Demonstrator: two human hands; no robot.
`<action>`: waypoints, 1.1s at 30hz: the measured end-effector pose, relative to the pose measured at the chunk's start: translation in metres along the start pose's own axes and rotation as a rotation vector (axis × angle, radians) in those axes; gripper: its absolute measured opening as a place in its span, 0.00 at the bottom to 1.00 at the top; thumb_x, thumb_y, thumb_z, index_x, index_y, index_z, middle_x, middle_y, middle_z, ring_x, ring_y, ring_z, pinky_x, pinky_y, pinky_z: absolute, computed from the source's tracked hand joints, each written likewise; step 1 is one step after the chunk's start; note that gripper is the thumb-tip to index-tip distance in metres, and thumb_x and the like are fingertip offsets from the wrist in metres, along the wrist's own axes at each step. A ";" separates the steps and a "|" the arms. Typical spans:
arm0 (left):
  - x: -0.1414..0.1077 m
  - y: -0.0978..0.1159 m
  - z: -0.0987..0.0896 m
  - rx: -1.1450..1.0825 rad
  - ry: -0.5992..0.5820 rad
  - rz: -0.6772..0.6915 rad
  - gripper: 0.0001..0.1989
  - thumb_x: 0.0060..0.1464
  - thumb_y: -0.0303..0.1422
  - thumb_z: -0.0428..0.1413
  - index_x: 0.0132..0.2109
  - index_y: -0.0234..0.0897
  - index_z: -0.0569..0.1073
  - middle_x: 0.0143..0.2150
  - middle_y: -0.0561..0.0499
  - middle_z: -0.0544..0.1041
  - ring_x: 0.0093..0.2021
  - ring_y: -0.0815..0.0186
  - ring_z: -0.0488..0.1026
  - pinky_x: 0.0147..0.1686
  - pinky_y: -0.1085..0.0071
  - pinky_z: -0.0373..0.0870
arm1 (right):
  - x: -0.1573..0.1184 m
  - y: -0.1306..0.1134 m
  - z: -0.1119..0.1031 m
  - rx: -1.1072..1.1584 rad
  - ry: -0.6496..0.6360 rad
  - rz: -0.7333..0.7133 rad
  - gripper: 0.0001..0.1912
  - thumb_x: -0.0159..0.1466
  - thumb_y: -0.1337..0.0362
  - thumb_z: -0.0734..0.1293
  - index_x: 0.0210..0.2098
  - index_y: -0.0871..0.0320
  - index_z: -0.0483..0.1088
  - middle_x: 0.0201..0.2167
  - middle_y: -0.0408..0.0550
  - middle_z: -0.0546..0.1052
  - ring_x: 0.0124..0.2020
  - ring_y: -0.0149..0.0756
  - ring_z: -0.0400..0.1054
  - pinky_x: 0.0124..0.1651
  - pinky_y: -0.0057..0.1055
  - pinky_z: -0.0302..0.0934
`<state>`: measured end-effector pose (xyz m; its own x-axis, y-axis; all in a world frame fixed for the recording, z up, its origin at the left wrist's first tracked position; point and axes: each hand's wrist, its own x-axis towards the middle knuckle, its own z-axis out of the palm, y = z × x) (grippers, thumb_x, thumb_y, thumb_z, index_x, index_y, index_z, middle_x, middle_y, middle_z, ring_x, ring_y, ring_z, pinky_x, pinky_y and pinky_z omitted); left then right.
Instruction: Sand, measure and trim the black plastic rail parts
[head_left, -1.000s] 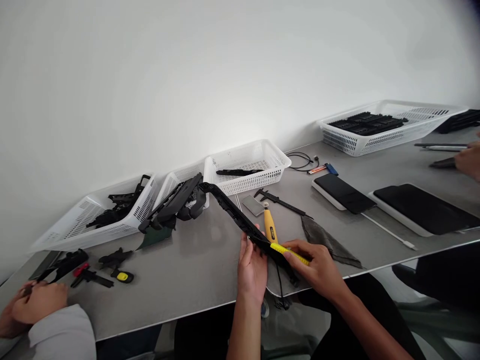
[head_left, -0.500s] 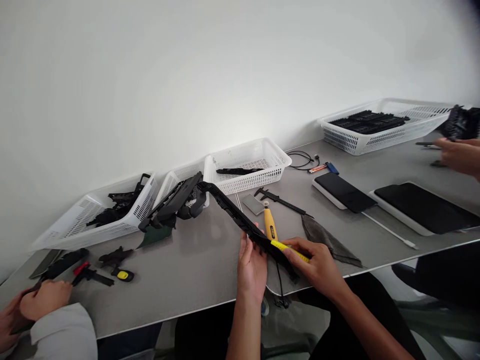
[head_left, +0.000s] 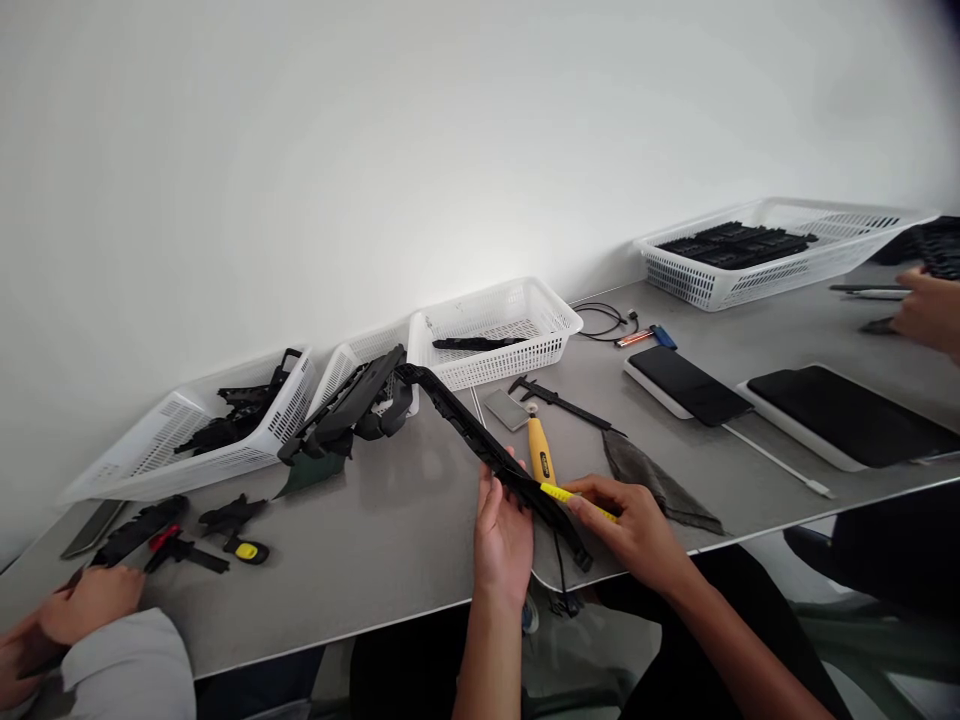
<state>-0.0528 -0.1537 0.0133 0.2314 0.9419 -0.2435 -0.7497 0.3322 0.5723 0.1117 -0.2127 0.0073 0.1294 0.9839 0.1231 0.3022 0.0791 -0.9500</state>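
Observation:
My left hand (head_left: 504, 540) is closed around a long black plastic trim strip (head_left: 465, 425), palm up. The strip slants from near the baskets down to the table's front edge. In my right hand (head_left: 637, 525) is a yellow-handled knife (head_left: 559, 492), its tip against the strip just past my left fingers; the blade is hard to make out. Behind the strip lie a yellow tool with a round head (head_left: 540, 450), a grey rectangular plate (head_left: 507, 409) and black calipers (head_left: 566, 402). Beside my right hand is a dark cloth (head_left: 652, 478).
White baskets (head_left: 559, 348) with black parts line the wall. Dark grey parts (head_left: 352, 405) lean across one. Phones (head_left: 686, 385) on white boxes lie right, near a blue-and-orange item (head_left: 660, 337). Co-workers' hands (head_left: 94, 605) are at both sides. Black-and-yellow clamps (head_left: 244, 545) lie left.
The strip's lower end has shifted slightly left, and the knife has moved very slightly along it. The co-worker's hand at the right has moved outward with a black part.

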 end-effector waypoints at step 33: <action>-0.001 0.004 0.007 -0.047 0.057 -0.074 0.20 0.60 0.33 0.60 0.59 0.42 0.78 0.56 0.45 0.81 0.47 0.60 0.78 0.49 0.65 0.73 | 0.000 -0.005 -0.002 0.054 0.007 -0.035 0.25 0.70 0.45 0.66 0.48 0.59 0.82 0.39 0.51 0.83 0.37 0.40 0.76 0.39 0.29 0.69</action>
<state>-0.0518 -0.1530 0.0209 0.2524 0.9101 -0.3286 -0.7607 0.3965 0.5139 0.1123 -0.2130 0.0133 0.1259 0.9794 0.1580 0.2552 0.1219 -0.9592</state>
